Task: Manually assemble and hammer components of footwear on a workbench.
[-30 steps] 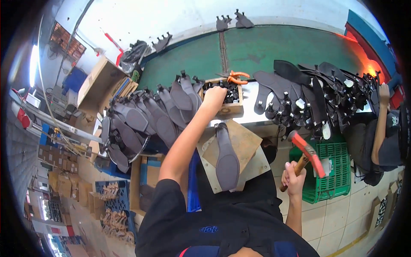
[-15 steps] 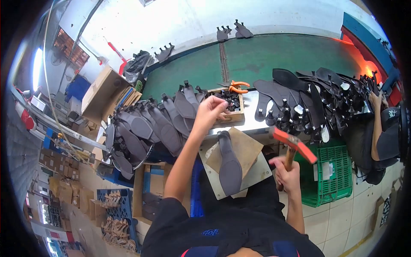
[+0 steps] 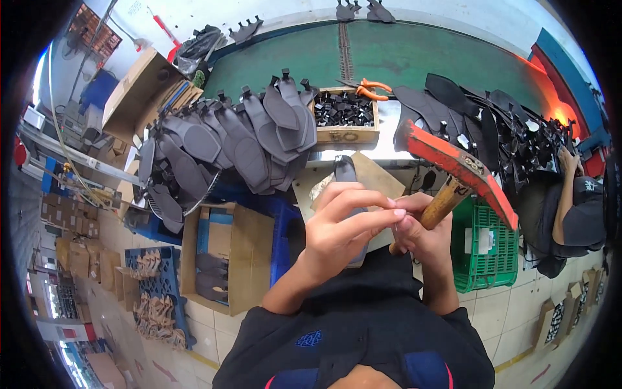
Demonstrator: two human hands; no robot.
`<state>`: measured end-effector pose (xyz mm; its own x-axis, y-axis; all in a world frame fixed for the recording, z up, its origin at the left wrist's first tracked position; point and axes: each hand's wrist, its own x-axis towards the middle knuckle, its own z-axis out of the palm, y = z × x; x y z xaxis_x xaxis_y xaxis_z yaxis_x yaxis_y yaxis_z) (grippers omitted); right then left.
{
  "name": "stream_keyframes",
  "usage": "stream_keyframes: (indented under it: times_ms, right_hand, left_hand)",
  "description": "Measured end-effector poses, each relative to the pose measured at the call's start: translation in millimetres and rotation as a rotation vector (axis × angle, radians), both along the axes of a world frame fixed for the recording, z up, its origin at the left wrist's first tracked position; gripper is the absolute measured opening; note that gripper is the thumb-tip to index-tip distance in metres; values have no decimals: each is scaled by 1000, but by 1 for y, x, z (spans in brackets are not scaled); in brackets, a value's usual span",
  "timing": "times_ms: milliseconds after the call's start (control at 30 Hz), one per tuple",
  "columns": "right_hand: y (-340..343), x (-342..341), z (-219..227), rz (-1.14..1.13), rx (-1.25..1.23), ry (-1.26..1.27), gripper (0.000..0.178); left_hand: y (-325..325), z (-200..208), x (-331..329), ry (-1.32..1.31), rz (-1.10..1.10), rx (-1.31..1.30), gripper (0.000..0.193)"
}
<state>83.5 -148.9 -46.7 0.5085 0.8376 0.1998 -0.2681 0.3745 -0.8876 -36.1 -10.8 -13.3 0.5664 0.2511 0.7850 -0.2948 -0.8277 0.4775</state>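
My right hand (image 3: 426, 236) is wrapped around the wooden handle of a hammer (image 3: 463, 170) with a red head, raised in front of me. My left hand (image 3: 343, 223) reaches across, its thumb and fingertips pinched together against the right fingertips; any small piece between them is too small to make out. Under the hands, a dark shoe sole with a heel (image 3: 345, 170) lies on a tan sheet (image 3: 379, 178) over a pale board, mostly covered by the left hand. Beyond them stands a wooden box (image 3: 346, 136) of small black pieces, with orange-handled pliers (image 3: 372, 89) at its far edge.
Heeled soles (image 3: 240, 142) are piled at the left, more (image 3: 453, 110) at the right. A green belt (image 3: 278, 61) runs behind. A green crate (image 3: 483, 259) stands low right, a cardboard box (image 3: 249, 259) low left. At the far right a co-worker's arm (image 3: 567, 194) reaches toward soles.
My left hand has come back from the wooden box to meet the right fingertips. The hammer has come up closer to the camera, and the view has shifted.
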Motion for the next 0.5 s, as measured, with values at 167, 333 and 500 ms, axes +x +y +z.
stream_keyframes:
  times_ms: [167, 333, 500]
  right_hand:
    - [5, -5, -2, -11, 0, 53, 18]
    - [6, -7, -4, 39, -38, 91, 17]
    - [11, -9, -12, 44, -94, 41, 20]
  left_hand:
    - [-2, -1, -10, 43, -77, -265, 52]
    - [8, -19, -16, 4, -85, -206, 52]
    - [4, -26, -19, -11, -119, -371, 46]
